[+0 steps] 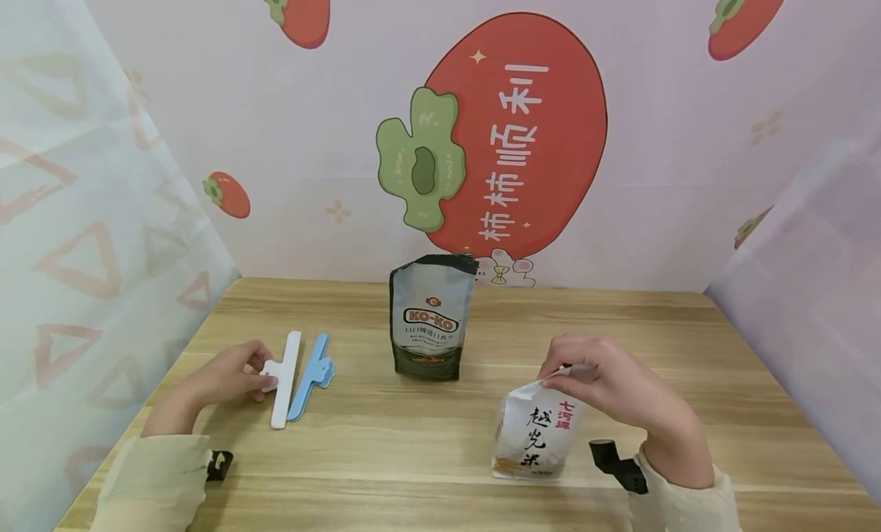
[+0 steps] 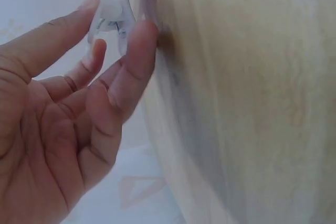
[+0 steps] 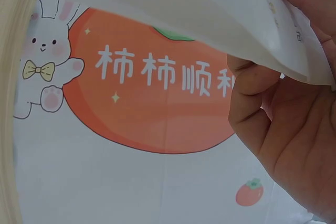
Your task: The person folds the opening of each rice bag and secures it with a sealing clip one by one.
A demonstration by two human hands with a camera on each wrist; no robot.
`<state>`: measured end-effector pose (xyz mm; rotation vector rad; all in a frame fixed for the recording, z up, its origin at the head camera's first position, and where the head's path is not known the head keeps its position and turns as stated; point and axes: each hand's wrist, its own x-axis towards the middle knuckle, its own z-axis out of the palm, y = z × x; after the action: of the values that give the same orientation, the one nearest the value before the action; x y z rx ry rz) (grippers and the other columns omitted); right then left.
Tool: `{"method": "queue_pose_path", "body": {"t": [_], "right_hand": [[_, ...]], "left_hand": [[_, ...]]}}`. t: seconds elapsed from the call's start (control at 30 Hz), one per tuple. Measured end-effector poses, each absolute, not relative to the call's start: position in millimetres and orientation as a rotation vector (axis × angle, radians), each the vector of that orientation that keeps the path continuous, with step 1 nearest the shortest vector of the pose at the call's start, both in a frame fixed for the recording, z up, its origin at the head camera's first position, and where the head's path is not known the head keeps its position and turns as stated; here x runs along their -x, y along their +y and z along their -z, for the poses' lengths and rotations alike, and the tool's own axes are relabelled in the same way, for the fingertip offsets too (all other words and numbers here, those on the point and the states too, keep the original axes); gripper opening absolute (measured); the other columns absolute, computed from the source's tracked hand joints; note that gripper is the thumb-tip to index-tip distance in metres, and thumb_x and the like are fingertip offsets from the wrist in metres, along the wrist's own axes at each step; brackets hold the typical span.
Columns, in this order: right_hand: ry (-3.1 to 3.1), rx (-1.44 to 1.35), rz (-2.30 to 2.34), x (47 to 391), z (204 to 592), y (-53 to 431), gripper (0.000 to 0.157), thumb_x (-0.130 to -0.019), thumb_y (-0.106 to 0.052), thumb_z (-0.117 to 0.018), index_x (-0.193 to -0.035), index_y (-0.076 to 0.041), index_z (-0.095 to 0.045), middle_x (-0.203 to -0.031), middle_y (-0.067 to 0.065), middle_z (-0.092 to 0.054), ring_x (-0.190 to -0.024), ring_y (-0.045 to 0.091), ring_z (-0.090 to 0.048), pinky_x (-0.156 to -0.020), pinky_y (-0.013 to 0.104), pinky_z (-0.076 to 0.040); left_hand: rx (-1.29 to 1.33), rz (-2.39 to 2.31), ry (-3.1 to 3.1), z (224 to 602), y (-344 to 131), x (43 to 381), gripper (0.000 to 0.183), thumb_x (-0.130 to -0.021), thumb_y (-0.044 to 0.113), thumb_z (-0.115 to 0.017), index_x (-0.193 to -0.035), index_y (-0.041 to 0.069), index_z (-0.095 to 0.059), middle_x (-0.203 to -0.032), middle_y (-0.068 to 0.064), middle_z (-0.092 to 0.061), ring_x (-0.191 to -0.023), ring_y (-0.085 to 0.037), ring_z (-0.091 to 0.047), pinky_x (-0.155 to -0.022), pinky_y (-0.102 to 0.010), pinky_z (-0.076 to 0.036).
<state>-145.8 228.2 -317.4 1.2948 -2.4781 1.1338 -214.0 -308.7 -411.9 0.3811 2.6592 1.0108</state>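
At the left of the table my left hand (image 1: 234, 373) pinches the handle of a white bag clip (image 1: 285, 383) between thumb and fingers. The left wrist view shows the thumb and fingertips on either side of the clip's handle (image 2: 111, 11). A blue bag clip (image 1: 313, 375) lies right beside the white one. On the right, my right hand (image 1: 606, 375) pinches the top edge of a small white rice bag (image 1: 537, 433), which leans slightly. Its paper (image 3: 231, 19) spans the top of the right wrist view, with the hand's fingers at the edge.
A black and silver KO-KO rice bag (image 1: 430, 318) stands upright at the back middle of the wooden table (image 1: 344, 471). Behind it hangs a pale backdrop (image 1: 310, 134) with printed persimmons. Similar sheets rise along the left and right sides.
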Motion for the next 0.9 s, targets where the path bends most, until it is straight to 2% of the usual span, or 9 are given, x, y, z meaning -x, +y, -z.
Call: {"method": "queue_pose_path", "body": {"t": [0.13, 0.33, 0.5, 0.63, 0.8, 0.9], "right_hand": [[-2.472, -1.303, -1.133, 145.9, 317.5, 228.6, 0.021, -0.086, 0.002, -0.074, -0.089, -0.019, -0.071, -0.081, -0.006, -0.064, -0.076, 0.004, -0.058, -0.065, 0.021, -0.054], [-2.465, -1.31, -1.126, 146.0, 318.1, 228.7, 0.021, -0.085, 0.002, -0.074, -0.089, -0.018, -0.07, -0.081, -0.006, -0.063, -0.076, 0.004, -0.058, -0.065, 0.021, -0.053], [-2.474, -1.302, -1.137, 145.7, 317.7, 228.6, 0.021, -0.085, 0.002, -0.074, -0.089, -0.018, -0.071, -0.081, -0.006, -0.064, -0.076, 0.004, -0.059, -0.065, 0.022, -0.054], [-2.475, -1.298, -1.144, 145.4, 317.6, 228.7, 0.021, -0.085, 0.002, -0.073, -0.089, -0.018, -0.071, -0.081, -0.006, -0.064, -0.076, 0.004, -0.059, -0.065, 0.022, -0.055], [-2.465, -1.3, -1.126, 145.2, 317.7, 228.5, 0.021, -0.085, 0.002, -0.074, -0.089, -0.018, -0.071, -0.081, -0.006, -0.063, -0.077, 0.004, -0.059, -0.066, 0.021, -0.054], [-2.464, -1.301, -1.109, 145.6, 317.8, 228.3, 0.021, -0.085, 0.002, -0.074, -0.09, -0.019, -0.071, -0.081, -0.007, -0.063, -0.076, 0.003, -0.058, -0.066, 0.02, -0.053]], "left_hand": [[-0.369, -1.133, 2.594, 412.5, -306.3, 211.4, 0.036, -0.09, 0.008, -0.071, -0.112, -0.01, -0.048, -0.093, -0.013, -0.059, -0.068, -0.017, -0.066, -0.065, -0.026, -0.054], [-0.307, -1.157, 2.594, 415.4, -304.6, 209.0, 0.058, -0.094, 0.01, -0.066, -0.138, -0.017, -0.038, -0.099, -0.016, -0.058, -0.072, -0.015, -0.063, -0.063, -0.026, -0.054], [-0.243, -1.117, 2.614, 415.9, -302.2, 209.3, 0.049, -0.097, 0.014, -0.061, -0.132, -0.018, -0.046, -0.094, -0.013, -0.06, -0.07, -0.016, -0.059, -0.06, -0.026, -0.05], [-0.189, -1.119, 2.633, 415.0, -297.9, 211.1, 0.049, -0.096, 0.017, -0.065, -0.127, -0.018, -0.049, -0.09, -0.012, -0.066, -0.071, -0.017, -0.06, -0.06, -0.026, -0.051], [-0.113, -1.128, 2.655, 411.5, -294.1, 211.1, 0.047, -0.095, 0.023, -0.067, -0.12, -0.014, -0.051, -0.095, -0.016, -0.07, -0.072, -0.016, -0.062, -0.062, -0.028, -0.053], [-0.062, -1.142, 2.662, 408.8, -293.0, 209.6, 0.048, -0.096, 0.026, -0.067, -0.12, -0.012, -0.05, -0.103, -0.025, -0.069, -0.078, -0.018, -0.066, -0.066, -0.029, -0.057]]}}
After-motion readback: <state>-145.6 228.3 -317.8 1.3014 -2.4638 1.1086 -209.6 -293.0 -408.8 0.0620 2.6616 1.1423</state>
